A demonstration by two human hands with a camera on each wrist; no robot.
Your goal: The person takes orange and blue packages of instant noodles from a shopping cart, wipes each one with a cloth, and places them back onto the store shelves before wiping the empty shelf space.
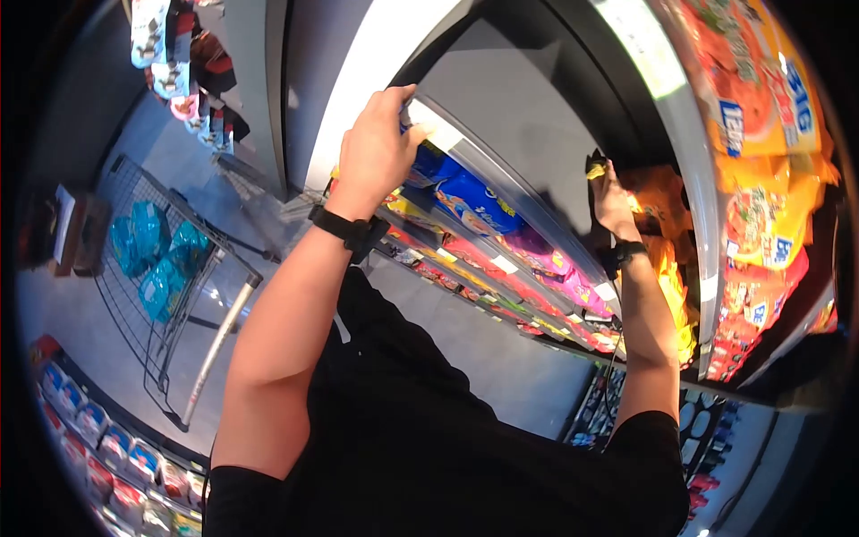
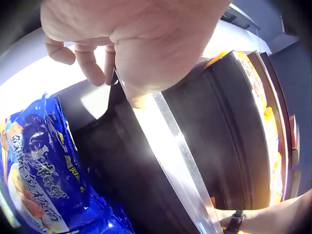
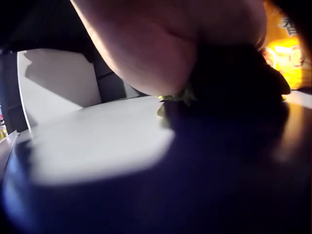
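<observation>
My left hand (image 1: pixel 376 148) grips the front corner of a grey shelf board (image 1: pixel 501 98). In the left wrist view its thumb presses on the clear price rail (image 2: pixel 168 141) and the fingers bend down over the edge. Farther along the board, my right hand (image 1: pixel 612 204) reaches in and holds a dark, crumpled piece with yellow bits (image 1: pixel 595 165) against the surface. That piece is mostly shadowed under the palm in the right wrist view, and I cannot tell what it is. Blue noodle packets (image 1: pixel 479 201) lie on the shelf below.
Orange noodle packets (image 1: pixel 658 199) stand beside the right hand, with more orange packs (image 1: pixel 761 215) on the shelf at right. A wire shopping cart (image 1: pixel 221 340) holding teal bags (image 1: pixel 157 286) is on the floor at left. Another stocked shelf (image 1: pixel 116 465) runs along the lower left.
</observation>
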